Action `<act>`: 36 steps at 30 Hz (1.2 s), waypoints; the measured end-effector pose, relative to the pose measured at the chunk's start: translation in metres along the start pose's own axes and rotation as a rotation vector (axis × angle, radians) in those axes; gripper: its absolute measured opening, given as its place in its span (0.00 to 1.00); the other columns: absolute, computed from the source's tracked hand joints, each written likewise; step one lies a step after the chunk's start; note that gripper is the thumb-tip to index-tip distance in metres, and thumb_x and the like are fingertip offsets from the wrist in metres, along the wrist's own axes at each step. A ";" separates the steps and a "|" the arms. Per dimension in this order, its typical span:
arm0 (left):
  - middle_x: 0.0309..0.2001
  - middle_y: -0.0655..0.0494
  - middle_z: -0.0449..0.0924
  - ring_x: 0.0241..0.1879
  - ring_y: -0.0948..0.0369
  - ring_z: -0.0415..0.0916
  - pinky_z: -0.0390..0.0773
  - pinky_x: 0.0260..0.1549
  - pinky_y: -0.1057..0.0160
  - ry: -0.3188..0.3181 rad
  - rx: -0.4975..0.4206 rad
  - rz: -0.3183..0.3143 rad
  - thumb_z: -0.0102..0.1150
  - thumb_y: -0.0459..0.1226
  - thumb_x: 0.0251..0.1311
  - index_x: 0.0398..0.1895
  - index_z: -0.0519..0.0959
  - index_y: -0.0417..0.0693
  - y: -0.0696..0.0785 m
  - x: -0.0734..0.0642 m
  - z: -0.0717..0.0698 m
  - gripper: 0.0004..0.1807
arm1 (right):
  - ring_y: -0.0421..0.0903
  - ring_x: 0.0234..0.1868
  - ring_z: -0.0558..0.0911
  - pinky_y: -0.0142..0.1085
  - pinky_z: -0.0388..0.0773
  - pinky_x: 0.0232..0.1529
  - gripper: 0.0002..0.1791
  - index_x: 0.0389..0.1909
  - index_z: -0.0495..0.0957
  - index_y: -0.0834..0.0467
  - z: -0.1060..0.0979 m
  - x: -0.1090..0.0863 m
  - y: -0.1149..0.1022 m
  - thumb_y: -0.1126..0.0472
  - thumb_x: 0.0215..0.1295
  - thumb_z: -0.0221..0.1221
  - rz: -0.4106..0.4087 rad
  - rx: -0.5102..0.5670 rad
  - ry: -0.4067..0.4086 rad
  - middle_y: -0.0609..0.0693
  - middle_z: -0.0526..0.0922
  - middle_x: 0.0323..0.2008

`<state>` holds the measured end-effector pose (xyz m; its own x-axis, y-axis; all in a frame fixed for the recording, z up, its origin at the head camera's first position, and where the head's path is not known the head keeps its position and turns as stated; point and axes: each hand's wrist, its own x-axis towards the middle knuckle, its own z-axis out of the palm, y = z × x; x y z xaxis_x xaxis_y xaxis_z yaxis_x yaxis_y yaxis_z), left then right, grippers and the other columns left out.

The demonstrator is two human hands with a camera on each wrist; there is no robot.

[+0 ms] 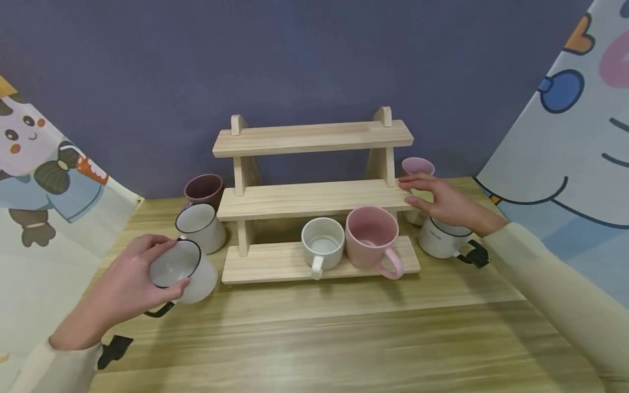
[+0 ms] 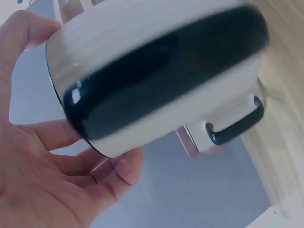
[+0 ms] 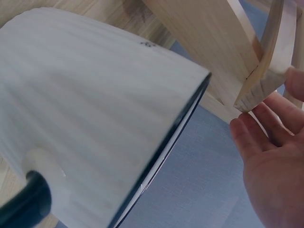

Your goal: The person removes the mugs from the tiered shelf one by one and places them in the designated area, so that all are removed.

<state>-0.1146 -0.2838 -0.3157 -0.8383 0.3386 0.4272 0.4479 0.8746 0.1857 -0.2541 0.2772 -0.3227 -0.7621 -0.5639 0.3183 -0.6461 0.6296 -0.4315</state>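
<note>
My left hand [image 1: 130,281] grips a white mug [image 1: 202,283] with a black rim and black handle, its thumb and fingers at the rim. Up close in the left wrist view, the black handle [image 2: 166,71] crosses the white body, which lies tilted there. On the other side, my right hand [image 1: 444,203] holds the right end of the middle board of a three-tier wooden shelf [image 1: 300,201]. The right wrist view has the fingers and thumb around that board end [image 3: 261,90]. A white mug [image 1: 436,240] with a black handle stands below the right hand.
On the lowest tier stand a small white cup [image 1: 314,251] and a pink mug [image 1: 366,254], handles forward. Left of the shelf are another white mug [image 1: 211,234] and a dark purple mug [image 1: 208,191]. A pink-topped cup [image 1: 417,165] is partly hidden behind the right hand.
</note>
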 end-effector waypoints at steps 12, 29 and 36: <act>0.45 0.41 0.73 0.45 0.45 0.70 0.70 0.40 0.46 -0.052 -0.007 0.033 0.76 0.44 0.32 0.46 0.78 0.27 -0.026 0.005 0.024 0.37 | 0.59 0.65 0.62 0.55 0.61 0.58 0.21 0.58 0.73 0.66 0.000 0.000 -0.001 0.62 0.67 0.57 0.033 -0.012 -0.014 0.58 0.69 0.61; 0.49 0.42 0.73 0.48 0.44 0.71 0.71 0.41 0.43 -0.056 -0.045 0.065 0.78 0.43 0.35 0.49 0.77 0.34 -0.035 0.010 0.027 0.36 | 0.60 0.66 0.60 0.57 0.59 0.60 0.22 0.60 0.71 0.66 0.000 -0.001 -0.003 0.61 0.68 0.56 0.064 -0.020 -0.019 0.58 0.68 0.63; 0.46 0.42 0.73 0.46 0.44 0.70 0.69 0.42 0.46 -0.009 -0.030 0.092 0.79 0.40 0.32 0.48 0.76 0.34 -0.041 0.008 0.026 0.36 | 0.60 0.66 0.60 0.57 0.58 0.60 0.22 0.60 0.71 0.67 0.000 -0.001 -0.004 0.61 0.68 0.56 0.061 -0.016 -0.016 0.58 0.68 0.63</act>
<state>-0.1477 -0.3076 -0.3429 -0.7958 0.4207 0.4357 0.5324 0.8288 0.1722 -0.2511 0.2754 -0.3211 -0.7994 -0.5327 0.2778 -0.5990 0.6714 -0.4364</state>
